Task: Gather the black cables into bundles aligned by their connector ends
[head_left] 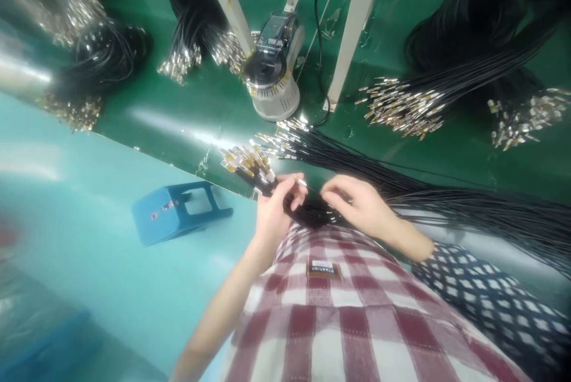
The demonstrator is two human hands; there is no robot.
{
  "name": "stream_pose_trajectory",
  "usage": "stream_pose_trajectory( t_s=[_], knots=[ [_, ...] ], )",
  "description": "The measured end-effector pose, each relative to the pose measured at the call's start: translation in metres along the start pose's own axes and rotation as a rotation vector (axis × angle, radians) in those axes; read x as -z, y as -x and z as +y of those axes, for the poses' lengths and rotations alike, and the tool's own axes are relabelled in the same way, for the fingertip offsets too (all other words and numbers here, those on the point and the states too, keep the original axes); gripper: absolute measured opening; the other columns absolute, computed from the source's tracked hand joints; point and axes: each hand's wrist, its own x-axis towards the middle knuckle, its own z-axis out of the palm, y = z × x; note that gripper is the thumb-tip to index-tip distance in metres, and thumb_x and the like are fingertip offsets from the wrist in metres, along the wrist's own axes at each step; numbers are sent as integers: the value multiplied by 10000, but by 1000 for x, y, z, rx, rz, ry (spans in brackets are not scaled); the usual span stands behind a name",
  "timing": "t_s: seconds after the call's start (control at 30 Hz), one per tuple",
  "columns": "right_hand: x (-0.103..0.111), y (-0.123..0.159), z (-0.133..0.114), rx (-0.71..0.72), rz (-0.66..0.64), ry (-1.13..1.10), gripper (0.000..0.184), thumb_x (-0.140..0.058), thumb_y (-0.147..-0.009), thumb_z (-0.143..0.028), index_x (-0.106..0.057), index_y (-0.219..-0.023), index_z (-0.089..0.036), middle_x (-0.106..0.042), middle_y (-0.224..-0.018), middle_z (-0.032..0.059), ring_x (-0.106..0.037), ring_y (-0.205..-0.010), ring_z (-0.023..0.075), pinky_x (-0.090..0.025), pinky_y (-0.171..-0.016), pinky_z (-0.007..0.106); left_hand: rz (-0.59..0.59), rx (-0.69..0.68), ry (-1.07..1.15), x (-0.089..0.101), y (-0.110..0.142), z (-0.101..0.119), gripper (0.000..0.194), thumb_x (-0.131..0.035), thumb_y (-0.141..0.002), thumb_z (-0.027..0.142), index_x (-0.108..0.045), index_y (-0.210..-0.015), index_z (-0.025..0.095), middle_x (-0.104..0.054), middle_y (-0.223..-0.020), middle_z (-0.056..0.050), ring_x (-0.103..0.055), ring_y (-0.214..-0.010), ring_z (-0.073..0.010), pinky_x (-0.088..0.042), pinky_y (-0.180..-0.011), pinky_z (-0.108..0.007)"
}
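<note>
Left hand holds black cables, right hand pinches narrowly, cloth label reading upside-down "fashion"

Bright, cool white light, apparently from overhead, washes the whole scene, leaving long streaks of glare on the glossy green desk and pale, hazy reflections on the turquoise floor. Small metal cable ends sparkle, some nearly blown out to white, while the black cable bundles sink into darkness with little detail. The wide view bends and stretches toward its edges, where the left side and lower left corner smear into heavy blur; the middle is clearer, though still slightly soft.
</note>
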Motion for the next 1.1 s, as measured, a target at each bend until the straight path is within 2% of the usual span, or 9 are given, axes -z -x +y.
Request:
stream_pose_trajectory(
  t_s=[0.1, 0.17, 0.37, 0.53, 0.73, 0.8, 0.9, 1.0, 1.1],
  knots=[
    [-12, -22, -27, -8, 24, -147, 211, -497, -943, -305, -637, -831, -194, -672, -809, 12, -595, -748, 141, -428, -692, 257, 8, -15, -23, -3, 4, 0, 139, -670, -762, 247, -707, -778, 114, -538, -547, 2, -437, -471, -67, -350, -498, -231],
    [-16, -28, -34, -16, 22, -236, 229, -498, -943, -299, -639, -801, -188, -681, -792, 7, -601, -736, 133, -431, -686, 246, 4, -17, -22, -3, 6, 0, 135, -672, -757, 242, -714, -764, 114, -489, -514, 18, -432, -473, -68, -336, -486, -222],
    [-17, -20, -28, -69, 7, -433, 275, -518, -927, -354, -597, -737, -170, -638, -682, -13, -536, -589, 96, -396, -558, 209, -15, -14, -25, -4, 8, -1, 167, -683, -757, 277, -715, -725, 116, -503, -524, 3, -431, -479, -75, -332, -476, -230],
    [-23, -21, -29, -89, 70, -475, 295, -516, -924, -380, -537, -709, -180, -640, -687, -3, -549, -616, 111, -421, -594, 227, 26, -55, -36, -6, 8, -6, 144, -696, -753, 267, -714, -731, 126, -485, -506, 8, -439, -492, -83, -292, -439, -220],
    [-22, -27, -28, -110, 35, -536, 340, -466, -946, -415, -505, -703, -181, -548, -621, -26, -505, -568, 97, -403, -562, 216, -3, -27, -36, -7, 5, -4, 150, -740, -720, 244, -714, -798, 118, -534, -544, 3, -446, -491, -74, -315, -458, -219],
    [-15, -19, -17, -113, -62, -476, 334, -401, -973, -412, -545, -782, -179, -552, -640, -19, -520, -581, 106, -415, -570, 222, 8, -15, -1, -6, 1, -2, 137, -754, -700, 207, -700, -790, 118, -558, -571, 2, -434, -470, -61, -352, -492, -231],
    [4, 14, 21, -73, -220, -110, 314, -363, -989, -365, -596, -873, -191, -622, -738, 18, -580, -690, 143, -448, -673, 271, 69, 25, 98, 1, -9, 0, 126, -744, -699, 184, -677, -778, 111, -580, -628, 0, -392, -433, -34, -383, -518, -246],
    [28, 52, 66, -43, -191, 279, 332, -366, -978, -349, -610, -815, -194, -644, -845, 81, -595, -799, 202, -462, -774, 352, 97, 73, 168, 10, -17, -2, 139, -729, -703, 167, -678, -814, 101, -574, -648, 6, -365, -421, -21, -372, -502, -234],
    [39, 63, 82, -48, -86, 330, 282, -399, -966, -354, -621, -879, -202, -643, -982, 107, -602, -922, 226, -473, -852, 373, 76, 87, 173, 14, -21, -4, 127, -717, -713, 162, -677, -817, 99, -574, -655, 4, -361, -423, -20, -365, -495, -226]
  ],
)
